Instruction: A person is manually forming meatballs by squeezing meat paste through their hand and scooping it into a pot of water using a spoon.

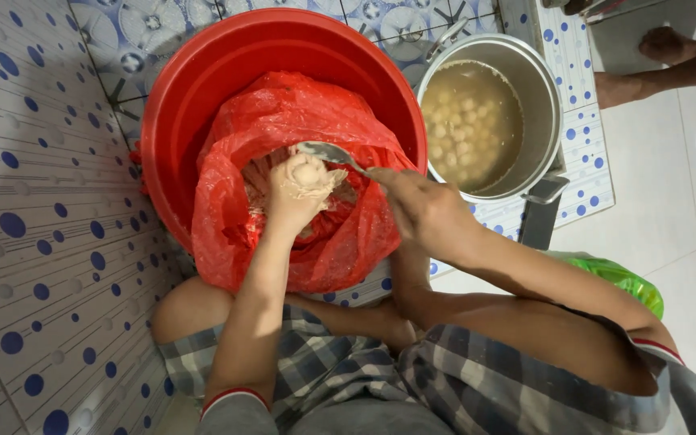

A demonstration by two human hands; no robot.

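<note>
The left hand (300, 189) is squeezed shut around sticky pale dough (309, 172), and a round ball pokes out on top. The right hand (424, 211) pinches a metal spoon (328, 152) just beside the ball. Both are over the red bag (283, 113) in the red tub (203, 72). The bag hides the rest of the dough.

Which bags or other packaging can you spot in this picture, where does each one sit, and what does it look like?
Red plastic bag: lines the red basin, crumpled, glossy, open at the top.
Green plastic bag: on the floor behind the right forearm, shiny, mostly hidden.
No labels, signs or screens in view.
</note>
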